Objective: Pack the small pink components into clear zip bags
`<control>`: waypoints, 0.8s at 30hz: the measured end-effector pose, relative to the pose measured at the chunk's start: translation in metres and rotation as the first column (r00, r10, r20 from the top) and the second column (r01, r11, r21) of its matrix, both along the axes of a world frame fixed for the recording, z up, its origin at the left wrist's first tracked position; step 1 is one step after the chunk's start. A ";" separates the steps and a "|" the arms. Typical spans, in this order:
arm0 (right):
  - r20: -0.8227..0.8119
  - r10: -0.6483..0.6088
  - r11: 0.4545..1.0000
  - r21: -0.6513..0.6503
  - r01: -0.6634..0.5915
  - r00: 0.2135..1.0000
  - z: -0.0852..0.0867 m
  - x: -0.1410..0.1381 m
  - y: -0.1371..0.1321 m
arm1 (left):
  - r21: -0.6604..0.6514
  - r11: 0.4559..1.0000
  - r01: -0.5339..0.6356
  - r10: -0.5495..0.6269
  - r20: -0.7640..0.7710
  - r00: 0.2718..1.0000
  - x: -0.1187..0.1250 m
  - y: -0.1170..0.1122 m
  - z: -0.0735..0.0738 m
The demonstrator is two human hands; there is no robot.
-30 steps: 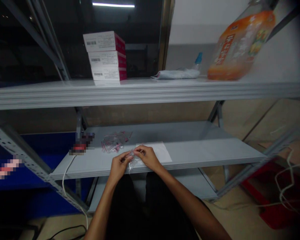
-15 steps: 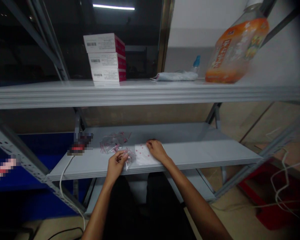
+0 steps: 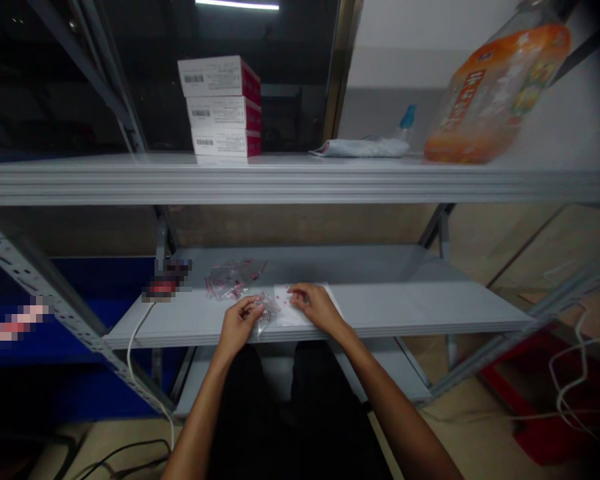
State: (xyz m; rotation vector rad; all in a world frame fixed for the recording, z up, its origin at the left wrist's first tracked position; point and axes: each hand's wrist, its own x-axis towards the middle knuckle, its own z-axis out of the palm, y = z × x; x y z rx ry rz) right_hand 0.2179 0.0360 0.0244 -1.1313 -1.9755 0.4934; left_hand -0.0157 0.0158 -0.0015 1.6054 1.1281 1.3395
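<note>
My left hand point(image 3: 241, 325) pinches a small clear plastic bag point(image 3: 266, 320) by its upper part, near the front edge of the middle shelf. Small pinkish bits show in the bag, too small to name. My right hand point(image 3: 319, 308) is over a white sheet with pink dots point(image 3: 284, 316), its fingers curled and drawn together close to the left hand. Whatever is between those fingertips, if anything, is too small to make out. Behind the left hand lies a loose pile of similar clear bags point(image 3: 233, 279) with pink edges.
A grey metal shelf point(image 3: 405, 287) carries the work. On the upper shelf point(image 3: 290, 187) stand stacked white and pink boxes point(image 3: 220, 110), a folded cloth-like packet point(image 3: 360, 148), a blue-capped bottle point(image 3: 407, 123) and a big orange-labelled bottle point(image 3: 495, 100). A white cable point(image 3: 133, 353) hangs at the left.
My right hand has shifted slightly left and nearer the bag, its fingers now over the dotted sheet's left part. My left hand has moved a little right with the bag. The view has shifted slightly.
</note>
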 end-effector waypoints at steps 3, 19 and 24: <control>-0.212 0.097 0.995 -0.014 -0.103 0.972 0.014 -0.018 -0.006 | 0.000 0.999 0.035 -0.035 -0.035 0.999 0.000 -0.002 0.003; 0.110 -0.098 0.995 0.018 0.097 0.989 -0.016 -0.022 0.014 | -0.021 1.000 -0.019 0.020 0.012 1.000 0.002 0.002 -0.003; 0.105 -0.094 0.995 0.030 0.091 0.990 -0.022 -0.030 0.016 | -0.036 0.999 -0.007 0.008 0.019 1.000 0.001 0.003 -0.006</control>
